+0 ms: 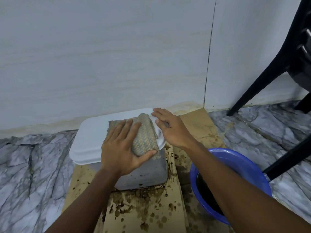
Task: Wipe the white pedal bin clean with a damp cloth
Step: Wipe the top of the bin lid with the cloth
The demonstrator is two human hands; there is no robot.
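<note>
Cardboard [148, 204]: flat on the floor, nearest of all, with many brown spots and smears; carries the bin on its far part.
Basin [223, 151]: blue and round, at the right edge of the cardboard, just beside the bin; dark liquid [207, 195] inside; partly hidden by the right forearm.
White pedal bin [151, 174]: upright, close to the wall, lid shut; grey dirt marks on the front side.
Lid [90, 140]: white and mostly bare on its left half.
Left hand [121, 148]: on the lid near its front right corner; fingers straight and a little spread, pressed flat on the cloth; thumb hooked round the near end of the cloth.
Cloth [144, 132]: greenish-beige woven piece, folded, on the right half of the lid, its near end hanging over the front edge.
Right hand [171, 128]: at the far right corner of the lid, fingers straight and close together, touching the lid edge, holding nothing.
Floor [33, 165]: grey marble pattern on both sides of the cardboard.
Chair [262, 78]: black legs at the right, standing on the floor, apart from the bin.
Wall [117, 56]: pale, behind everything, yellowish stain along the bottom.
</note>
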